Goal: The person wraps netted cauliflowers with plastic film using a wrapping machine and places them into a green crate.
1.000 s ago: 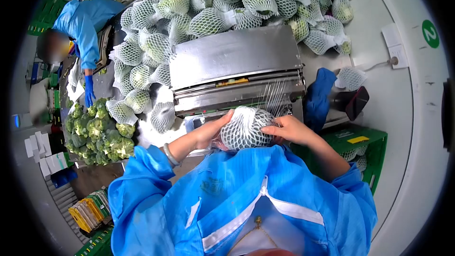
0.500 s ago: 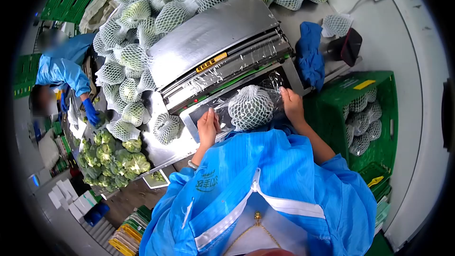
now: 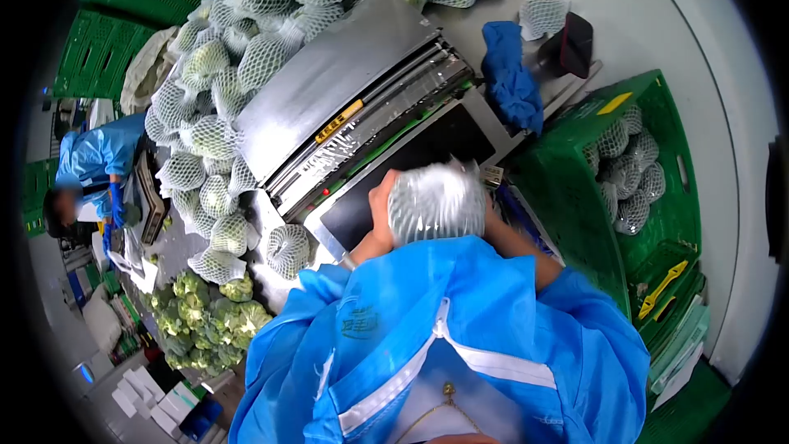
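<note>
Close to my chest is a round vegetable head in a white foam net [image 3: 437, 205], with shiny clear film over it; its kind is hidden. My left hand [image 3: 381, 207] is pressed to its left side, fingers curled behind it. On its other side is my right hand [image 3: 491, 218], with its fingers largely hidden behind the bundle. Just beyond my hands stands a steel film-wrapping machine [image 3: 345, 82] with a dark flat plate [image 3: 411, 163] along its front.
Netted vegetable heads [image 3: 209, 136] are piled left of and behind the machine. Bare broccoli [image 3: 205, 321] lies at the table's left end. A green crate [image 3: 575, 222] with wrapped heads stands right, near a blue cloth [image 3: 511, 74]. A co-worker [image 3: 99, 152] bends at far left.
Both hands have come together around the netted head, lifting it toward my chest. Film that was stretched between the hands now lies around it. The view has shifted and turned slightly.
</note>
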A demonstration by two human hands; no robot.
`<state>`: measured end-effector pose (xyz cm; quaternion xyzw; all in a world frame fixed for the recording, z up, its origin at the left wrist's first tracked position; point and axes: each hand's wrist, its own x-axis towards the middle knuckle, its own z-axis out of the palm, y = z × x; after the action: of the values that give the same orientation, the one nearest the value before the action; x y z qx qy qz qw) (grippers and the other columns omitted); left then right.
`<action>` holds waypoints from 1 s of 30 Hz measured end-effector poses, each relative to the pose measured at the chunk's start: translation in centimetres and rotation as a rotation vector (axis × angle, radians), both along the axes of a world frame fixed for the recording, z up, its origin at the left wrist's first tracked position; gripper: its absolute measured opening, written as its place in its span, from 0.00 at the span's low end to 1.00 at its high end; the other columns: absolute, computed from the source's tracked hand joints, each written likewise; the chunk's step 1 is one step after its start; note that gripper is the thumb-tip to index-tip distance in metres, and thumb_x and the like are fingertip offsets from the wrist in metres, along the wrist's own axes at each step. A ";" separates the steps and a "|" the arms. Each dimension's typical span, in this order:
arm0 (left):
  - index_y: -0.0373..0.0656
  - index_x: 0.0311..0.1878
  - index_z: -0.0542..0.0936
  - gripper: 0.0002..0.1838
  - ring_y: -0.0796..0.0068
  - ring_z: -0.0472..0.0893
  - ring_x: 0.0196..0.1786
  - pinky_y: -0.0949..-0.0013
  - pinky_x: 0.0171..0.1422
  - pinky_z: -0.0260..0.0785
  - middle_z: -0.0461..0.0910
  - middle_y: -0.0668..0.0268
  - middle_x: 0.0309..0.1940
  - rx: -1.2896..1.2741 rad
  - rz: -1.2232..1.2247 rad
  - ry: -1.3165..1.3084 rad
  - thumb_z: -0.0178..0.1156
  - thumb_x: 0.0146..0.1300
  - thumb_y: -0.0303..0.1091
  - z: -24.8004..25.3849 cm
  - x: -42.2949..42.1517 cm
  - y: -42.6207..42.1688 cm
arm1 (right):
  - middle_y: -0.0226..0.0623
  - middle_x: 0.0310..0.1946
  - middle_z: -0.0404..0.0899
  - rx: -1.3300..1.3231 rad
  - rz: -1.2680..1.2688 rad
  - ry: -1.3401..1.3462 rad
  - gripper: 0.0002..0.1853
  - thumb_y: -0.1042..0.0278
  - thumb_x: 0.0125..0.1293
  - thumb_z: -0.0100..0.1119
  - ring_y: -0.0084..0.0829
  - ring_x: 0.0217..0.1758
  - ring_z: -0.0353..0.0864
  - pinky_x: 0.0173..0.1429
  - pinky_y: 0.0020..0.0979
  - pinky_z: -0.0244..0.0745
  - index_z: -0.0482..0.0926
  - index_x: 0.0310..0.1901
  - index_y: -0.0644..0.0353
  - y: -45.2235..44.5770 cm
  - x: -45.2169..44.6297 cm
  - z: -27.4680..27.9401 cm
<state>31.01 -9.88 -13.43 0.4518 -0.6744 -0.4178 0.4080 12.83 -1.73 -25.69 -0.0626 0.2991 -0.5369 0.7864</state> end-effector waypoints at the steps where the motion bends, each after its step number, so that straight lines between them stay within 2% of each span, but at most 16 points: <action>1: 0.40 0.30 0.75 0.05 0.69 0.77 0.23 0.67 0.29 0.68 0.76 0.64 0.21 0.031 -0.042 0.077 0.62 0.57 0.26 0.9 0.1 0.6 | 0.37 0.55 0.80 -0.072 0.202 0.247 0.21 0.60 0.74 0.52 0.26 0.52 0.81 0.57 0.29 0.75 0.74 0.62 0.62 -0.7 0.1 6.0; 3: 0.40 0.29 0.77 0.04 0.65 0.79 0.24 0.67 0.29 0.69 0.78 0.62 0.23 -0.096 -0.208 0.020 0.59 0.60 0.25 3.8 0.7 1.1 | 0.39 0.52 0.82 -0.310 0.617 0.766 0.19 0.62 0.74 0.53 0.24 0.49 0.81 0.52 0.26 0.75 0.76 0.60 0.64 -2.2 0.2 18.5; 4: 0.40 0.29 0.77 0.05 0.64 0.79 0.23 0.67 0.28 0.69 0.78 0.62 0.23 -0.170 -0.261 0.080 0.57 0.62 0.25 4.9 0.5 1.3 | 0.40 0.49 0.84 -0.187 0.420 0.361 0.18 0.62 0.75 0.52 0.22 0.48 0.81 0.50 0.25 0.75 0.78 0.58 0.64 -1.0 0.1 19.6; 5: 0.39 0.28 0.77 0.08 0.60 0.79 0.22 0.65 0.27 0.69 0.78 0.61 0.23 -0.367 -0.353 0.169 0.55 0.64 0.28 4.5 0.4 0.4 | 0.40 0.47 0.84 -0.286 0.482 0.439 0.18 0.61 0.75 0.52 0.21 0.46 0.81 0.49 0.25 0.74 0.79 0.56 0.65 -0.8 -0.5 21.0; 6: 0.39 0.28 0.77 0.10 0.61 0.78 0.22 0.65 0.26 0.68 0.78 0.60 0.23 -0.341 -0.311 0.100 0.55 0.66 0.29 6.3 0.1 0.1 | 0.41 0.44 0.85 -0.387 0.543 0.519 0.18 0.60 0.76 0.51 0.20 0.45 0.81 0.48 0.25 0.74 0.80 0.55 0.66 -1.2 -1.4 22.3; 8: 0.38 0.29 0.77 0.11 0.68 0.76 0.21 0.67 0.25 0.65 0.75 0.61 0.21 -0.106 -0.300 -0.052 0.55 0.68 0.30 9.0 -1.8 -1.0 | 0.43 0.42 0.85 -0.552 0.575 0.680 0.18 0.60 0.76 0.51 0.25 0.42 0.81 0.46 0.28 0.74 0.81 0.52 0.66 -1.2 -2.7 23.6; 10: 0.39 0.30 0.76 0.12 0.78 0.70 0.20 0.70 0.25 0.61 0.67 0.64 0.18 0.060 -0.474 0.188 0.56 0.69 0.33 7.0 -6.6 -0.4 | 0.45 0.42 0.84 -0.663 0.533 0.830 0.17 0.61 0.75 0.51 0.36 0.40 0.82 0.44 0.34 0.74 0.82 0.50 0.66 -0.5 -3.7 24.3; 11: 0.41 0.30 0.74 0.15 0.83 0.66 0.23 0.72 0.26 0.59 0.64 0.69 0.19 0.129 -0.589 0.143 0.55 0.72 0.39 6.7 -8.7 0.4 | 0.43 0.39 0.85 -0.814 0.430 0.831 0.16 0.61 0.76 0.50 0.28 0.40 0.83 0.46 0.30 0.75 0.81 0.50 0.66 -0.2 -4.6 23.6; 12: 0.42 0.28 0.71 0.21 0.82 0.64 0.26 0.72 0.29 0.57 0.62 0.72 0.21 0.401 -0.547 0.251 0.53 0.75 0.46 7.7 -10.9 2.2 | 0.43 0.39 0.85 -0.847 0.342 0.877 0.15 0.62 0.75 0.51 0.30 0.39 0.84 0.46 0.30 0.75 0.82 0.49 0.65 0.8 -5.4 23.2; 14: 0.42 0.32 0.69 0.20 0.81 0.64 0.30 0.71 0.33 0.58 0.62 0.71 0.26 0.734 -0.591 0.395 0.53 0.75 0.48 8.4 -14.2 4.1 | 0.42 0.38 0.85 -0.885 0.140 0.984 0.13 0.64 0.74 0.52 0.33 0.38 0.85 0.46 0.31 0.75 0.82 0.47 0.63 3.2 -7.3 22.7; 18: 0.41 0.41 0.67 0.20 0.77 0.65 0.38 0.69 0.41 0.58 0.63 0.68 0.35 1.065 -0.776 0.431 0.52 0.74 0.51 8.7 -17.2 6.8 | 0.37 0.34 0.83 -1.010 -0.145 1.763 0.11 0.66 0.68 0.57 0.32 0.40 0.84 0.32 0.29 0.76 0.82 0.47 0.60 7.6 -12.8 24.6; 19: 0.41 0.43 0.66 0.21 0.76 0.65 0.41 0.68 0.43 0.58 0.63 0.67 0.37 1.127 -0.805 0.413 0.52 0.73 0.52 8.9 -17.7 7.2 | 0.43 0.41 0.84 -1.069 -0.242 1.831 0.12 0.69 0.71 0.54 0.32 0.37 0.88 0.32 0.29 0.79 0.81 0.50 0.63 8.9 -14.4 24.9; 22: 0.41 0.50 0.64 0.24 0.73 0.66 0.47 0.67 0.50 0.58 0.64 0.65 0.44 1.294 -0.848 0.344 0.51 0.73 0.55 9.8 -18.5 7.4 | 0.46 0.52 0.80 -0.422 -0.407 0.998 0.15 0.66 0.72 0.54 0.33 0.41 0.87 0.37 0.30 0.80 0.78 0.55 0.64 11.9 -17.4 27.1; 24: 0.41 0.54 0.63 0.27 0.72 0.66 0.51 0.66 0.54 0.59 0.64 0.64 0.49 1.383 -0.869 0.283 0.51 0.72 0.57 10.2 -19.3 7.3 | 0.48 0.67 0.69 -0.411 -0.126 0.297 0.38 0.53 0.63 0.63 0.41 0.68 0.73 0.68 0.40 0.68 0.62 0.71 0.58 14.3 -20.5 26.9; 26: 0.40 0.59 0.61 0.30 0.70 0.67 0.55 0.65 0.58 0.59 0.64 0.62 0.53 1.428 -0.882 0.183 0.51 0.71 0.58 9.9 -20.9 7.3 | 0.48 0.69 0.67 -0.472 0.145 0.941 0.46 0.51 0.58 0.69 0.44 0.72 0.68 0.72 0.40 0.63 0.57 0.74 0.57 16.1 -21.0 27.9; 30: 0.40 0.68 0.59 0.37 0.66 0.67 0.63 0.63 0.67 0.59 0.65 0.59 0.62 1.307 -0.905 -0.186 0.50 0.70 0.62 7.6 -23.1 6.2 | 0.47 0.66 0.70 -0.411 -0.179 0.956 0.50 0.60 0.49 0.76 0.42 0.68 0.71 0.71 0.39 0.64 0.60 0.73 0.59 19.8 -25.0 24.1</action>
<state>7.96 -3.69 -5.84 0.3150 -0.4421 -0.8141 -0.2064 -12.13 18.06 -1.55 -0.4274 0.5171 -0.5612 0.4847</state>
